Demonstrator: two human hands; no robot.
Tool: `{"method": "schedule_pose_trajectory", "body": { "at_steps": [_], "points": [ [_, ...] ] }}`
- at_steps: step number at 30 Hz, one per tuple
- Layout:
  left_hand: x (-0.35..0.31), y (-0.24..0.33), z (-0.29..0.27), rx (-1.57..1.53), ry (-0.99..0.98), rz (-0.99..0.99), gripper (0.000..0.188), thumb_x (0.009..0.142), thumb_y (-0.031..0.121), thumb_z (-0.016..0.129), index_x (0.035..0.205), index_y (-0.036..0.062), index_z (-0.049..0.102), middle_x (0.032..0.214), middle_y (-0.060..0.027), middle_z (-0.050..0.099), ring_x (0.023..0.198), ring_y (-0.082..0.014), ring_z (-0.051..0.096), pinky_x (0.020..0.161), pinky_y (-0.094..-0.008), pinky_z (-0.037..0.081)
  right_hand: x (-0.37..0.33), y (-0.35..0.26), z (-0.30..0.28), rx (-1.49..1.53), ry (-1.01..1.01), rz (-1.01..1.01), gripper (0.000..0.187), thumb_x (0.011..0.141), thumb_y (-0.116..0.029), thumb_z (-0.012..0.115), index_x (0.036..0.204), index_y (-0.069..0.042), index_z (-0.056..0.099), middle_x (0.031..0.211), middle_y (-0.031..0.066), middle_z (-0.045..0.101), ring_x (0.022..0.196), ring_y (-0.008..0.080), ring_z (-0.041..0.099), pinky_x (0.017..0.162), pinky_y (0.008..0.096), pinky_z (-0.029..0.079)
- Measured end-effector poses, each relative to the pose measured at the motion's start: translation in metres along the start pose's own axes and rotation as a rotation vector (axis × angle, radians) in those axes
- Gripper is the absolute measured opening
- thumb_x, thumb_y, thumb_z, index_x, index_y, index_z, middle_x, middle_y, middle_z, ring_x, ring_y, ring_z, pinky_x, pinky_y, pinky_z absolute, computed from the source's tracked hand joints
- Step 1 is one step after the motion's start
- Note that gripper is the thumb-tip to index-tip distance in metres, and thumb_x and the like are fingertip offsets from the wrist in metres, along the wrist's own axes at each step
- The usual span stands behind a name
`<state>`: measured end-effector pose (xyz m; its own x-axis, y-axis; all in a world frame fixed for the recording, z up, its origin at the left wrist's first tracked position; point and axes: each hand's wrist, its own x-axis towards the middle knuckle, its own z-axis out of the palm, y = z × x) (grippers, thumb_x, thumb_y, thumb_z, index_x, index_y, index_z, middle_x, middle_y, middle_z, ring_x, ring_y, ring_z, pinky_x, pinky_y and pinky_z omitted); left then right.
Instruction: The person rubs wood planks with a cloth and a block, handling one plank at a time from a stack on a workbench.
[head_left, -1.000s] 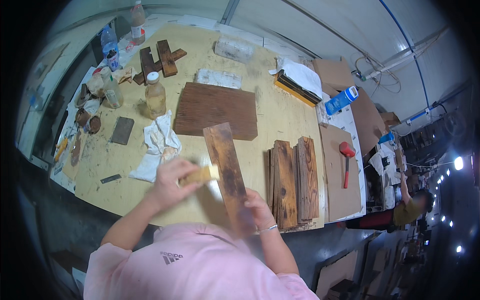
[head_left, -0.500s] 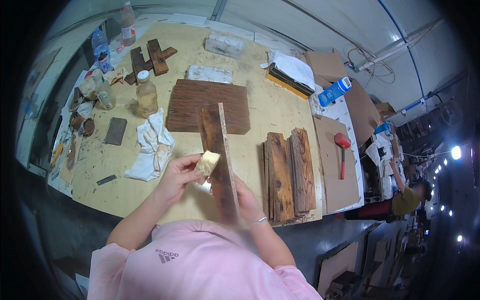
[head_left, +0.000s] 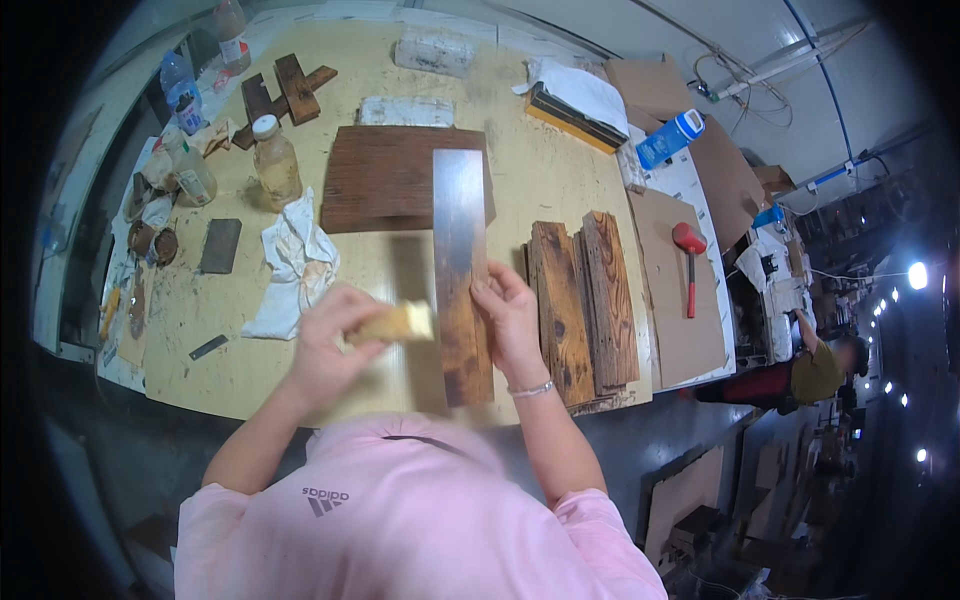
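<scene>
My left hand (head_left: pixel 335 335) is closed around a yellowish sponge block (head_left: pixel 408 322), stained brown along its side. A narrow dark-stained wooden board (head_left: pixel 460 290) stands out over the table in my right hand (head_left: pixel 508 310), which grips its right edge. The board's broad face shows, glossy at the far end and mottled brown at the near end. The sponge is just left of the board, and a small gap seems to part them. Beyond the board lies a wide dark brown wooden panel (head_left: pixel 385 180), partly hidden by it. To the right are stacked stained boards (head_left: pixel 565 320).
A crumpled white cloth (head_left: pixel 290 265), a capped jar (head_left: pixel 276 170) and a dark rectangular block (head_left: pixel 221 246) lie left. A red mallet (head_left: pixel 690 265) rests on cardboard at right, near a blue bottle (head_left: pixel 670 140). Another person (head_left: pixel 815 370) is at the far right.
The board has turned from nearly edge-on to show its broad face. My left hand has moved left and away from it with the sponge; my right hand has moved farther up its edge.
</scene>
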<state>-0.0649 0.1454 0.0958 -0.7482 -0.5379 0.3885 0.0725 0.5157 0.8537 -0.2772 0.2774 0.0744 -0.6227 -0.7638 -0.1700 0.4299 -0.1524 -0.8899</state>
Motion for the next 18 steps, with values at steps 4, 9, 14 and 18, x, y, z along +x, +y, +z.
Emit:
{"method": "schedule_pose_trajectory", "body": {
  "at_steps": [4,9,14,18],
  "points": [
    [-0.019,0.022,0.026,0.112,-0.253,0.301,0.035,0.064,0.011,0.078,0.098,0.0059,0.071,0.085,-0.0084,0.06,0.076,-0.0255,0.061,0.063,-0.0342,0.051,0.009,0.004,0.009,-0.005,0.061,-0.031,0.034,0.092,0.003,0.061,0.124,0.007,0.055,0.096,0.0056,0.068,0.084,0.0089,0.063,0.078,0.0218,0.052],
    [0.007,0.0,0.022,0.221,-0.162,0.239,0.037,0.06,0.01,0.079,0.095,0.0028,0.071,0.086,-0.0104,0.062,0.078,-0.0274,0.061,0.066,-0.0359,0.05,0.005,0.007,0.014,0.002,0.029,0.039,0.036,0.09,0.003,0.063,0.125,0.008,0.056,0.096,0.0052,0.068,0.084,0.0087,0.063,0.077,0.0224,0.052],
    [0.076,-0.044,-0.014,0.282,0.134,0.13,0.03,0.07,0.009,0.078,0.098,0.0024,0.07,0.087,-0.0089,0.062,0.077,-0.0253,0.062,0.069,-0.0333,0.05,-0.012,0.013,0.013,-0.112,-0.064,0.097,0.04,0.088,0.003,0.065,0.127,0.008,0.057,0.092,0.0012,0.064,0.082,0.0074,0.059,0.077,0.0224,0.05],
    [0.099,-0.074,-0.053,0.259,0.255,-0.072,0.029,0.073,0.007,0.077,0.1,0.0009,0.07,0.089,-0.008,0.064,0.081,-0.0206,0.063,0.071,-0.031,0.049,-0.025,0.02,0.001,-0.249,-0.13,0.139,0.042,0.089,0.001,0.064,0.129,0.007,0.056,0.107,0.0066,0.067,0.096,0.0114,0.063,0.088,0.0258,0.05]
  ]
}}
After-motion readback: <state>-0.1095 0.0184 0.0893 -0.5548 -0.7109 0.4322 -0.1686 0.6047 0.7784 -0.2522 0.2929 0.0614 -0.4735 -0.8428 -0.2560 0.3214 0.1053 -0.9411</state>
